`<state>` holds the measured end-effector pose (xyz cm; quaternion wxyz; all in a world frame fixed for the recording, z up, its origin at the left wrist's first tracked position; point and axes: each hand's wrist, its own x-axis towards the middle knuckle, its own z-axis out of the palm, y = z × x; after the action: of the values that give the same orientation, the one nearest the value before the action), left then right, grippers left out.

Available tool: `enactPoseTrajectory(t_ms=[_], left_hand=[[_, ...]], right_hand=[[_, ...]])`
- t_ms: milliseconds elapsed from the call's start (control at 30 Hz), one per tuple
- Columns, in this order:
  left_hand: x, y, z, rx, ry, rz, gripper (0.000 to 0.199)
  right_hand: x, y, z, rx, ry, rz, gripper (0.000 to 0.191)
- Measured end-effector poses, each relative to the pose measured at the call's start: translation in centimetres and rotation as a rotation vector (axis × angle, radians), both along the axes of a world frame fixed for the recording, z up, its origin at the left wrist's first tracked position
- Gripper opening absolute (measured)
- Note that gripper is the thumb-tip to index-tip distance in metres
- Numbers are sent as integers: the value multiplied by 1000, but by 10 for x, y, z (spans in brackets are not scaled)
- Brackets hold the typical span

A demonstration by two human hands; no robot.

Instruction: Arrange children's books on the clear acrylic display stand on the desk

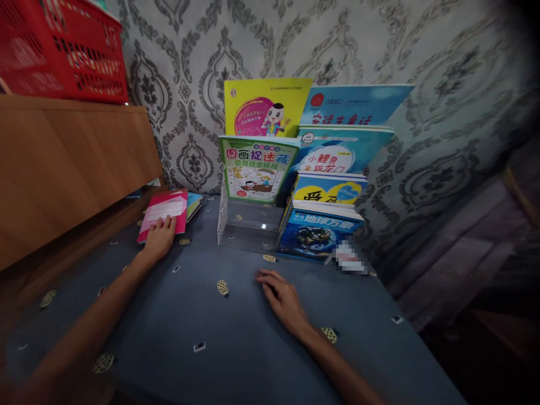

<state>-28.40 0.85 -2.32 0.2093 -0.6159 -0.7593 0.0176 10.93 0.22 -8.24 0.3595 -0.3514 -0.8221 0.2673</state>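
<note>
My left hand [160, 237] is at the near edge of a pink booklet [171, 206] with a white label panel, its fingers bent over the cover and its thumb hidden. Other books [193, 204] show beside and partly under the booklet. My right hand [283, 298] is over the middle of the table with fingers loosely curved, a gap by the thumb, and nothing in it. Ahead is a clear tiered book stand [248, 233]. A green picture book [258, 171] and a yellow book [266, 93] stand in its left column.
The right column holds several books, with a blue earth book [312, 236] in front. A patterned dark cloth [236, 332] covers the table. At left is a wooden cabinet [76, 169] with a red basket [84, 62] on top. Patterned wallpaper lies behind; grey fabric [455, 264] hangs right.
</note>
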Motion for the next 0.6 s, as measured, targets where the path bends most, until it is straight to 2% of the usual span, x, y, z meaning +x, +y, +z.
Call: enactPoseTrajectory(t_ms=[200,400,500,600], left_hand=[[21,-30,-4,-56,71,23,56],[64,-66,-9,-133,92,2,55],[88,-81,-6,-201,66,-16,55],[110,-94,3,-299,60,-54,55]], right_hand=[[0,1,-2,15,-4,2,30],[0,1,-1,14,-10,-8,30],[0,0,1,15,-6,-13,29],[-1,-1,4,10,-7,-2,29]])
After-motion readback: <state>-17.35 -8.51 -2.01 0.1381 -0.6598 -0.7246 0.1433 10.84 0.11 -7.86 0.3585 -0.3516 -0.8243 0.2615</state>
